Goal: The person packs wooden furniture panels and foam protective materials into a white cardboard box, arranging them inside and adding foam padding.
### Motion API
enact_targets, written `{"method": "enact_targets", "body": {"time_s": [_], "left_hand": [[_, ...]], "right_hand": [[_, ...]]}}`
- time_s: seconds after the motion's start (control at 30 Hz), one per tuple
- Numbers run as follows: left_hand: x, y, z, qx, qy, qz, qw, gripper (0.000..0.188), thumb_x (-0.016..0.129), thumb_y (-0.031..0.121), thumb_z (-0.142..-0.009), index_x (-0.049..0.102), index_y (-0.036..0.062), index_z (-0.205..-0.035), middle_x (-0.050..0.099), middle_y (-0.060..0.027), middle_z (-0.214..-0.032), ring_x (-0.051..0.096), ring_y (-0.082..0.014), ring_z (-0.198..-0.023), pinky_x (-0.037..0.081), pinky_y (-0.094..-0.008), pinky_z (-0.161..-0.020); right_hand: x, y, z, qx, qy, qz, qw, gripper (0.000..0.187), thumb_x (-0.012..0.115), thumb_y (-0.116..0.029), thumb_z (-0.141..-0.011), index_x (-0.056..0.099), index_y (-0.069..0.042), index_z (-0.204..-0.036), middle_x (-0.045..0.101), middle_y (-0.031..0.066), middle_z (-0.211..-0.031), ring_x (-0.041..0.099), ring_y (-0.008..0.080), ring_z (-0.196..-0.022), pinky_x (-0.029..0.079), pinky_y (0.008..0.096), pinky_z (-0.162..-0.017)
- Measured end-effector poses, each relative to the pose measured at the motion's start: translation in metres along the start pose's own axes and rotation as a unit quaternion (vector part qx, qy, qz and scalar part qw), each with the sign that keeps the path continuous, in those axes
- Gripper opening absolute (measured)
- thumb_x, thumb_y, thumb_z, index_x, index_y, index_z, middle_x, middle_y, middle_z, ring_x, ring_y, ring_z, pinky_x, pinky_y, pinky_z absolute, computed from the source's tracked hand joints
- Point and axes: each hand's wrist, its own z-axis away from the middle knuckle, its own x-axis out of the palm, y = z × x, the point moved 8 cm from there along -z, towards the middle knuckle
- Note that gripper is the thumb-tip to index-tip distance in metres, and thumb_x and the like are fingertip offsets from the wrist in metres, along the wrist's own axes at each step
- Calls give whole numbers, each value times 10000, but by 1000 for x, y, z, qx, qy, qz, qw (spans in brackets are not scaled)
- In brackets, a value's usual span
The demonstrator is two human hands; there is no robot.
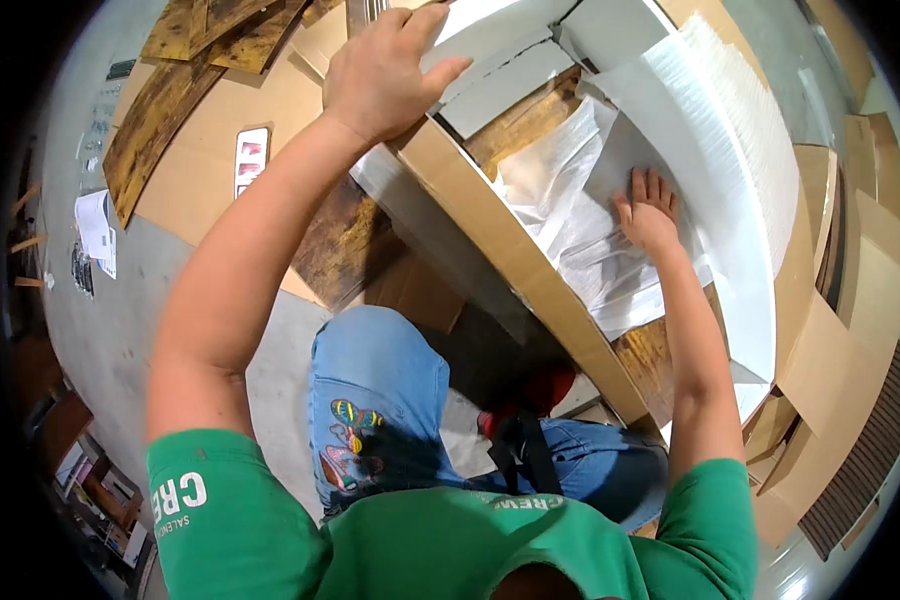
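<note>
My left hand rests at the upper left end of a long open cardboard box, with thumb and fingers apart. Inside the box, my right hand lies with fingers extended on a crumpled white packing sheet. Beneath that sheet, a brown wood-look panel shows at the far end and again at the near end. White foam boards line the inner walls. Along the box's right side stands a curved sheet of white foam.
Several wood-look boards lie on flattened cardboard at the upper left, near a phone-like white-framed object. Papers and small hardware packs sit on the grey floor. Folded cardboard fills the right side. My knees are beside the box.
</note>
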Motion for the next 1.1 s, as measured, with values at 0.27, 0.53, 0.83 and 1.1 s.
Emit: {"method": "enact_targets", "body": {"time_s": [0.27, 0.53, 0.83, 1.1], "left_hand": [[4, -2, -2, 13, 9, 2, 1000, 501, 616, 453, -815, 544, 149, -1207, 593, -82, -1097, 606, -273, -950, 500, -366, -765], [1, -1, 0, 17, 7, 6, 1000, 492, 654, 415, -814, 546, 154, -1217, 586, -83, -1133, 592, -252, -1007, 481, -342, -809], [0, 11, -3, 78, 29, 2, 997, 371, 652, 363, -818, 589, 125, -1096, 615, -92, -1030, 605, -279, -909, 479, -376, -734], [-8, 5, 1, 82, 25, 17, 996, 420, 633, 243, -812, 503, 75, -1174, 561, -156, -1035, 567, -340, -944, 472, -420, -780]], "right_hand": [[-34, -137, 5, -226, 185, -127, 948, 535, 439, -465, -913, 383, -206, -1377, 289, 136, -1460, 238, 326, -1345, 154, 503, -1090], [-12, -139, -21, -194, 107, -115, 968, 555, 317, -566, -918, 332, -307, -1409, 195, 82, -1514, 89, 302, -1406, 32, 527, -1115], [-40, -126, 4, -206, 148, -155, 955, 441, 401, -438, -941, 434, -263, -1344, 280, 58, -1476, 197, 301, -1372, 119, 508, -1107], [-97, -69, 126, -66, -102, -531, 839, 447, 579, -245, -888, 485, -56, -1281, 530, 184, -1233, 540, 288, -1078, 430, 382, -912]]}}
